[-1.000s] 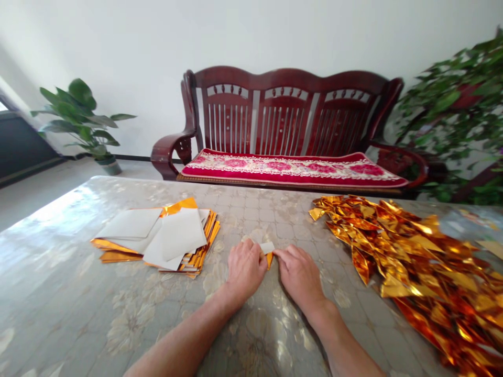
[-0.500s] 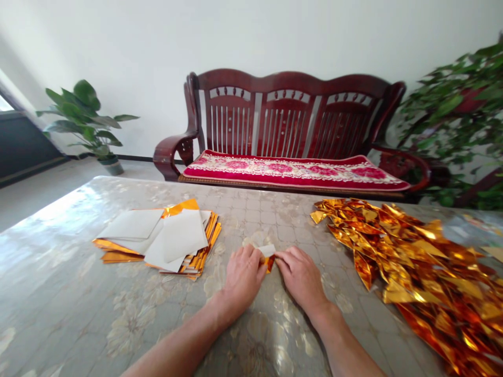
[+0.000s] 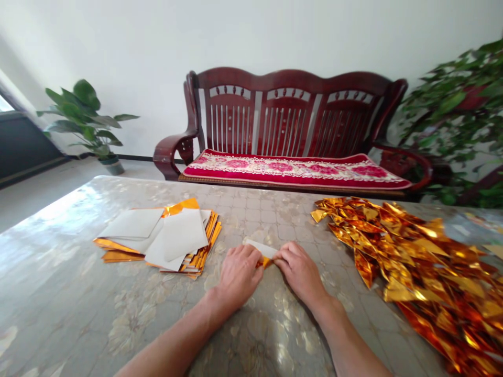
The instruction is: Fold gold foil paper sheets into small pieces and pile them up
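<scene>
Between my hands is a sheet of gold foil paper [image 3: 261, 248], its white back up and a gold strip folded over along the near edge. My left hand [image 3: 240, 268] is closed on the sheet's left part and hides it. The right corner is pinched by the thumb and fingers of my right hand [image 3: 299, 268]. To the left lies a stack of foil paper sheets [image 3: 184, 234], mostly white side up with gold edges showing. A large heap of folded gold foil pieces [image 3: 416, 267] covers the table's right side.
The table [image 3: 129, 324] has a glossy, flower-patterned cover. Beyond its far edge stands a dark red wooden bench [image 3: 286, 125] with a red floral seat cover [image 3: 294, 168]. A potted plant [image 3: 88, 118] is at the back left, and leafy greenery [image 3: 451, 104] at the right.
More of the sheet's white back shows now, stretching farther left behind my left hand. The gold part looks flatter. Both hands have shifted only slightly.
</scene>
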`<state>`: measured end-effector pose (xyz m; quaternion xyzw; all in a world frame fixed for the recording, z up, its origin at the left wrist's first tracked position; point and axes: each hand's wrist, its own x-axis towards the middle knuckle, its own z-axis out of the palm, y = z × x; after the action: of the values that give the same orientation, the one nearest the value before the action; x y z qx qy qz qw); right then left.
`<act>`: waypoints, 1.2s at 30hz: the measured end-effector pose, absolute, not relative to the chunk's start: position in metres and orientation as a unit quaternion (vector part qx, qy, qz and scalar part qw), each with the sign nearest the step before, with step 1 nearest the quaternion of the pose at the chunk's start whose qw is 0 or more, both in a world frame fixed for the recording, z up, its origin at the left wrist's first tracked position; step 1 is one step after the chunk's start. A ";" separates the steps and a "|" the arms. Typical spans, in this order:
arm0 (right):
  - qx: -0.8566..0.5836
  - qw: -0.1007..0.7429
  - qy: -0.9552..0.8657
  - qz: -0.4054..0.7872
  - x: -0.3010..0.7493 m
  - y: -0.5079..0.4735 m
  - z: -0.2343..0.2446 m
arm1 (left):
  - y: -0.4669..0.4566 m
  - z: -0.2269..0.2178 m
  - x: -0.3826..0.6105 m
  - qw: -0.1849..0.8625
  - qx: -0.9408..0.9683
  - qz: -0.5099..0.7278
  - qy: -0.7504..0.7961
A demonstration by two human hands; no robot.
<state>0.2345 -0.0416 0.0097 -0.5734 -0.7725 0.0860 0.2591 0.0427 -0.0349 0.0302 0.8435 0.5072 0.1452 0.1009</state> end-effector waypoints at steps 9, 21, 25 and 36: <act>-0.589 0.267 -0.752 0.131 0.236 -0.038 0.008 | -0.026 0.020 0.056 0.093 0.819 0.171 0.540; -0.606 0.311 -0.712 0.173 0.242 -0.038 0.006 | -0.025 0.024 0.059 0.081 0.821 0.140 0.547; -0.612 0.305 -0.710 0.168 0.239 -0.037 0.009 | -0.025 0.023 0.059 0.078 0.821 0.141 0.547; -0.657 0.221 -0.715 0.094 0.226 -0.038 0.016 | -0.024 0.021 0.058 0.099 0.816 0.151 0.550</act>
<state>0.2263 -0.0377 0.0160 -0.6565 -0.7150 0.0940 0.2210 0.0582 -0.0241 0.0207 0.8156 0.5496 0.1512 0.0992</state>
